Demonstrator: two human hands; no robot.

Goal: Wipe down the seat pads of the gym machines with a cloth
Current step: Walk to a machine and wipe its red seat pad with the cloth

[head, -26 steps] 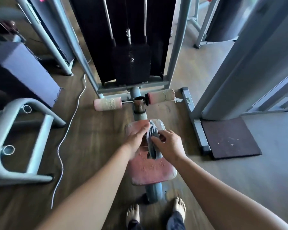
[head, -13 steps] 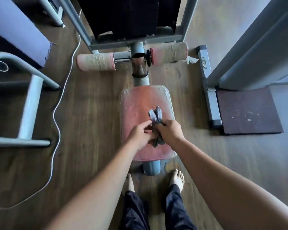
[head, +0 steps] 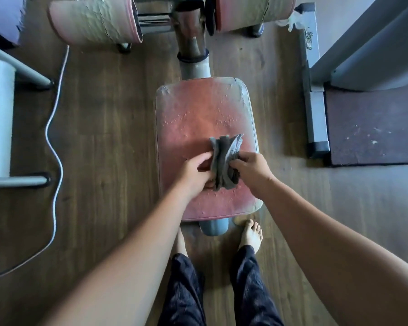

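The worn red rectangular seat pad [head: 198,118] lies bare toward 12 o'clock; only the bunched grey cloth [head: 225,161], held between left hand [head: 193,172] and right hand [head: 252,169], covers part of its near half. At 12 the grey steel post [head: 193,64] and two cracked pink foam rollers [head: 92,20] block passage. Brown wood floor [head: 108,142] at 9 and 3 o'clock is open beside the pad.

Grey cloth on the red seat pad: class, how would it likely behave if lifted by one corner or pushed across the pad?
The grey cloth is bunched in soft folds between both hands, so it probably hangs limp. It looks thin, likely light. Pushed over the droplet-speckled seat pad, it may crumple rather than slide.
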